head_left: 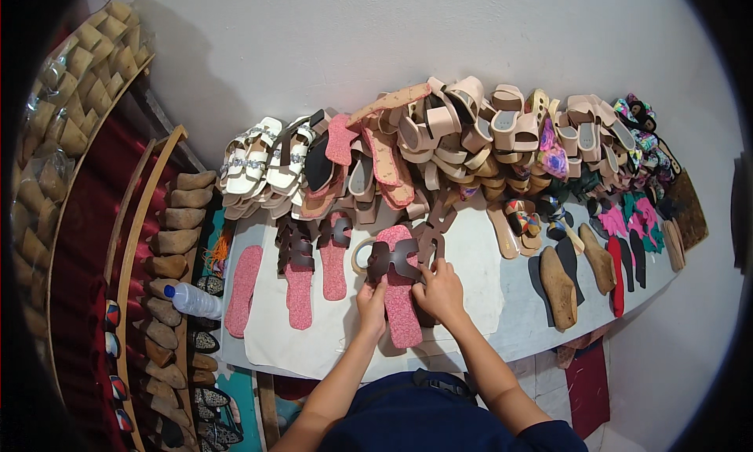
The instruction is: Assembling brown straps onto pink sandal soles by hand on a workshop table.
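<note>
Above the table's front part I have a pink speckled insole (404, 318) with a dark brown cut-out strap (394, 260) across its upper half. My left hand (372, 307) grips the insole's left edge below the strap. At the strap's right end, my right hand (441, 293) is closed with its fingers bent on the strap; its fingertips are partly hidden. A tape roll (361, 257) lies just left of the strap. More brown straps (433, 236) lie beyond my right hand. To the left are pink insoles with brown straps (300, 295) and a plain pink insole (244, 291).
Finished sandals (514, 126) are heaped along the wall at the table's back. Wooden shoe lasts (558, 287) and dark sole pieces stand at the right. Racks of lasts (174, 242) and a water bottle (193, 300) are at the left. White sheeting (474, 295) covers the middle.
</note>
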Motion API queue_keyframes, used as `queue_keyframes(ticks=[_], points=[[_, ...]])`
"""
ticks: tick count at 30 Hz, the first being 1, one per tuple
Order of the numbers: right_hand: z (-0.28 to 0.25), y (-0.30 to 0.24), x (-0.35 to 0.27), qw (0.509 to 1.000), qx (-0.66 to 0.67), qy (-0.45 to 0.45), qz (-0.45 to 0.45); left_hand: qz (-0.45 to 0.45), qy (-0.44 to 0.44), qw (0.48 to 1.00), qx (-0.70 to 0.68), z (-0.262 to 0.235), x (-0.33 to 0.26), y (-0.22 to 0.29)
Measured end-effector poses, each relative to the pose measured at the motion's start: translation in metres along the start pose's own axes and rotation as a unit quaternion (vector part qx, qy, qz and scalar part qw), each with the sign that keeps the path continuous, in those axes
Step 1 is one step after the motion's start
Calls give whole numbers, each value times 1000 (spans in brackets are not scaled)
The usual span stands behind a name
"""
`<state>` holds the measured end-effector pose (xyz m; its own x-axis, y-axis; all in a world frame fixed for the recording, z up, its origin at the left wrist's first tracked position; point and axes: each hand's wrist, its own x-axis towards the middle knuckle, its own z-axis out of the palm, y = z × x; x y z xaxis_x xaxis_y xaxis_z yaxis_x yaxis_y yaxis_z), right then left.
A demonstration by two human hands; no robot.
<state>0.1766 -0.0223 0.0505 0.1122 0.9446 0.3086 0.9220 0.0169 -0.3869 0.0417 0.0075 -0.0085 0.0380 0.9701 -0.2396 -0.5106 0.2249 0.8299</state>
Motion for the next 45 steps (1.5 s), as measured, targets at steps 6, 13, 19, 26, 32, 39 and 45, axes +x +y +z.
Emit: queue_keyframes(ticks=[6,13,19,26,32,39,45], points=[[4,3,-2,994,66,-65,65,22,-1,999,34,-5,1,-4],[15,4,2,927,304,-44,216,-26,-20,999,-7,5,-9,-1],[17,11,3,709,630,-98,300,-33,-35,999,-9,11,-12,2],[15,18,1,657,681,-117,302,-1,-23,997,79,9,-12,-5],[15,25,-2,641,699,-124,292,10,-8,995,100,5,-9,-6],[21,21,-4,688,673,-86,256,12,-13,995,100,6,-8,-4],[36,24,-7,667,684,-93,281,-3,-29,997,67,2,-7,-6]])
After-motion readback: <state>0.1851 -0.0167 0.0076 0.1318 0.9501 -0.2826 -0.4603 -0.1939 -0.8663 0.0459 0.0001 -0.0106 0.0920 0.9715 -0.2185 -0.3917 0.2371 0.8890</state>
